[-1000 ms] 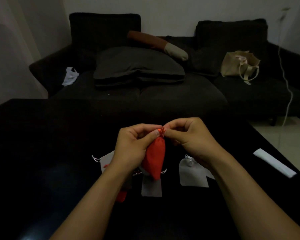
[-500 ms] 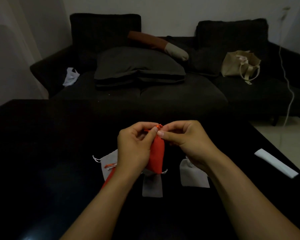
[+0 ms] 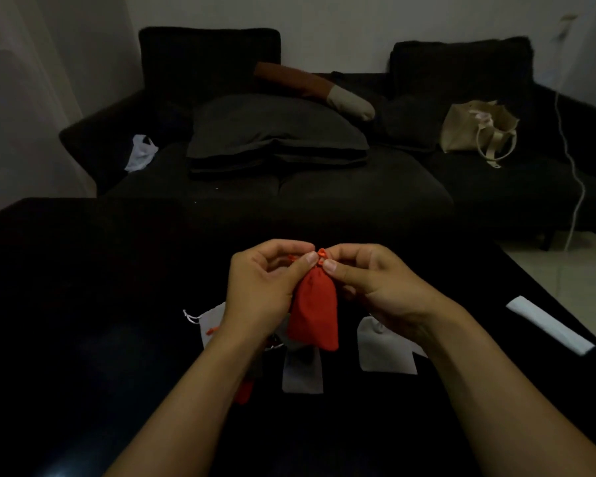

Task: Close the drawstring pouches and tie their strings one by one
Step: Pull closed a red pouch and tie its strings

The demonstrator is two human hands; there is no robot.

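Both hands — left [image 3: 260, 287] and right [image 3: 375, 284] — pinch the strings at the cinched neck of a red pouch [image 3: 313, 315] held above the counter [image 3: 83, 304], its knot seemingly unfinished — grey pouches [image 3: 382, 352] below await.

Both hands, left hand [image 3: 262, 287] and right hand [image 3: 379, 287], meet above the surface [image 3: 83, 304], holding a pouch [image 3: 313, 311] between them. Other pouches [image 3: 382, 352] lie beneath; a sofa [image 3: 324, 194] stands behind.
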